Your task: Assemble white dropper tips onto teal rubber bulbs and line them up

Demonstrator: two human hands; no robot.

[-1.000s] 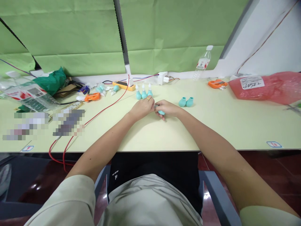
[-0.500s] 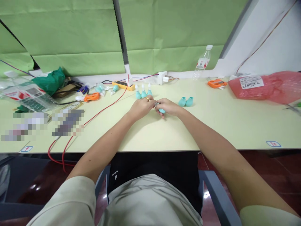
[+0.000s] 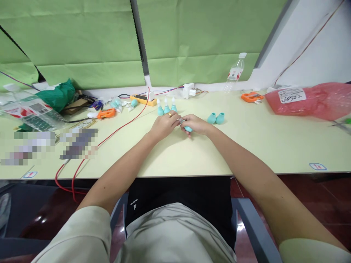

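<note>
My right hand (image 3: 196, 124) is closed around a teal rubber bulb (image 3: 188, 129), whose lower side shows below the fingers. Against it, my left hand (image 3: 165, 124), with a ring on one finger, pinches a small pale nozzle (image 3: 181, 121) at the bulb's neck; the fingers hide most of it. Just behind my left hand, three teal bulbs with whitish pointed nozzles (image 3: 166, 106) stand upright in a row. To the right of my right hand, two teal bulbs with open necks (image 3: 215, 118) stand side by side without nozzles.
Along the back lie a yellow multimeter (image 3: 143, 99), a white plug (image 3: 188, 90) and orange-handled cutters (image 3: 106, 113). A water bottle (image 3: 235, 73), another orange tool (image 3: 252, 97) and a red plastic bag (image 3: 309, 102) are at right. A red cable (image 3: 120, 128) crosses the table's left side.
Both hands stay together on the bulb with almost no visible movement. The whole view has shifted very slightly.
</note>
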